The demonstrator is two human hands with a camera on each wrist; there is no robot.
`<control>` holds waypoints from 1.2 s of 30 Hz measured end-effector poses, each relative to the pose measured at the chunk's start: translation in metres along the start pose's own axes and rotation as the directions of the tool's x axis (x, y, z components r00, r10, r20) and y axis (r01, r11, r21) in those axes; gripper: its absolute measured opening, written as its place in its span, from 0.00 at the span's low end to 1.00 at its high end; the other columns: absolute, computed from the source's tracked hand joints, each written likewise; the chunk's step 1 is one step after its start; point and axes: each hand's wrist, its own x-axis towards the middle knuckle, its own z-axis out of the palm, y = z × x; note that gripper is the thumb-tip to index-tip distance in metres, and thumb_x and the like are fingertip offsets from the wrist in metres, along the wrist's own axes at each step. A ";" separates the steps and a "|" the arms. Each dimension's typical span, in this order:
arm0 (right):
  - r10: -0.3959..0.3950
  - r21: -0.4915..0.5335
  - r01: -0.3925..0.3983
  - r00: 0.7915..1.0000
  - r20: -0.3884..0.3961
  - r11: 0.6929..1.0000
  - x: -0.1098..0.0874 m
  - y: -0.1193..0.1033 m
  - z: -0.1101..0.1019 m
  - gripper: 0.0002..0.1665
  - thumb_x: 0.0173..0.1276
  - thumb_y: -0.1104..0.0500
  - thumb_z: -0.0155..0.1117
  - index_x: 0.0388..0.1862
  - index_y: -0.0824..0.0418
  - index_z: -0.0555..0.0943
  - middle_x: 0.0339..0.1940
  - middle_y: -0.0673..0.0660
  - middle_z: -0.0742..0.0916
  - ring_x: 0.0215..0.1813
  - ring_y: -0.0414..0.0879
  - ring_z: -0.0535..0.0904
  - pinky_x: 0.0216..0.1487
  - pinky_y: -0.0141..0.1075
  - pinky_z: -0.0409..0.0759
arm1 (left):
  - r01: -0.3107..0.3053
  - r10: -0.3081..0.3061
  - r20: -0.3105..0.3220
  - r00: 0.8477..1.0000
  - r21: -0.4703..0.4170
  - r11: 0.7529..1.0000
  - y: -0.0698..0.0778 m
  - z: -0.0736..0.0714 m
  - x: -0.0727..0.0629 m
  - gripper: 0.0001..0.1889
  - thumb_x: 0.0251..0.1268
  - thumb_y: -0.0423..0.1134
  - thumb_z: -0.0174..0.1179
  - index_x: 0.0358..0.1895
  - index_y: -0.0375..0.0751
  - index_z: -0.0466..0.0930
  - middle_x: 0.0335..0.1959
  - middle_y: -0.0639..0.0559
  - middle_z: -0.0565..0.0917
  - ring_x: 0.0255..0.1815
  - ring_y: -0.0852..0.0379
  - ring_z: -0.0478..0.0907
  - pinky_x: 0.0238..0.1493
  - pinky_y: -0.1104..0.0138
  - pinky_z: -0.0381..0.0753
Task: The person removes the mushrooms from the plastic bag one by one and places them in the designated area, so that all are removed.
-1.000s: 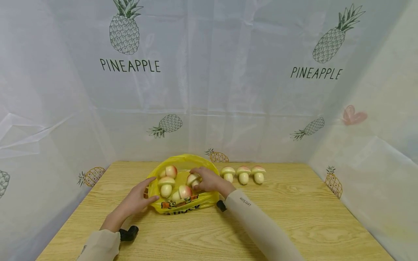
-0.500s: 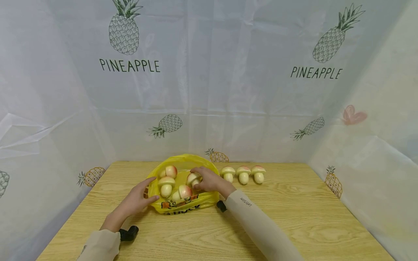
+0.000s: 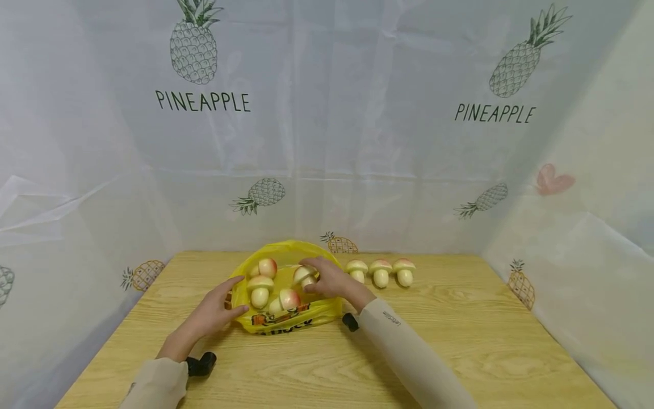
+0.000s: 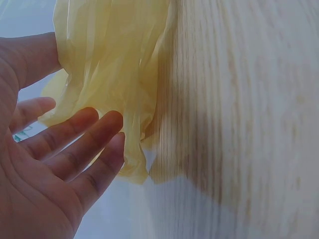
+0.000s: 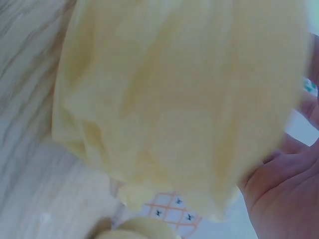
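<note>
A yellow plastic bag lies on the table with its mouth spread wide. Inside are several toy mushrooms, among them an upright mushroom and a tipped mushroom with a reddish cap. My left hand is at the bag's left rim, fingers spread; the left wrist view shows the fingers by the yellow plastic. My right hand reaches over the right rim, thumb and fingers apart around a mushroom in the bag. In the right wrist view the bag hides most of that hand's fingers.
Right of the bag, a row of three mushrooms stands near the table's back edge: a left mushroom, a middle mushroom and a right mushroom. Pineapple-printed white sheets enclose the wooden table at the back and sides.
My right hand has drawn back slightly to the right, and its fingers have loosened from the mushroom, which shows more fully. The left hand stays at the rim.
</note>
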 end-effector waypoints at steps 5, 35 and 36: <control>-0.010 0.026 0.010 1.000 -0.003 1.000 -0.006 -0.002 -0.009 0.33 0.67 0.51 0.65 0.69 0.50 0.67 0.65 0.59 0.73 0.43 0.44 0.81 0.46 0.38 0.79 | -0.014 0.014 -0.013 1.000 0.011 1.000 -0.003 -0.004 -0.002 0.38 0.63 0.45 0.64 0.72 0.35 0.58 0.66 0.30 0.65 0.52 0.38 0.75 0.45 0.51 0.79; -0.036 -0.076 0.034 0.999 -0.030 0.996 -0.003 0.003 0.002 0.34 0.66 0.56 0.63 0.71 0.52 0.66 0.66 0.56 0.70 0.59 0.50 0.72 0.51 0.40 0.75 | -0.016 0.016 -0.012 1.000 -0.002 1.000 -0.001 0.001 0.000 0.38 0.63 0.45 0.65 0.72 0.34 0.58 0.66 0.30 0.65 0.53 0.38 0.74 0.47 0.51 0.79; -0.030 -0.085 0.028 0.999 -0.022 0.996 -0.003 0.003 0.003 0.35 0.65 0.57 0.63 0.71 0.51 0.66 0.66 0.56 0.70 0.59 0.49 0.72 0.52 0.40 0.75 | -0.015 0.015 -0.010 1.000 -0.007 1.000 -0.001 0.001 0.000 0.38 0.63 0.45 0.65 0.71 0.34 0.58 0.66 0.30 0.65 0.53 0.38 0.74 0.46 0.51 0.79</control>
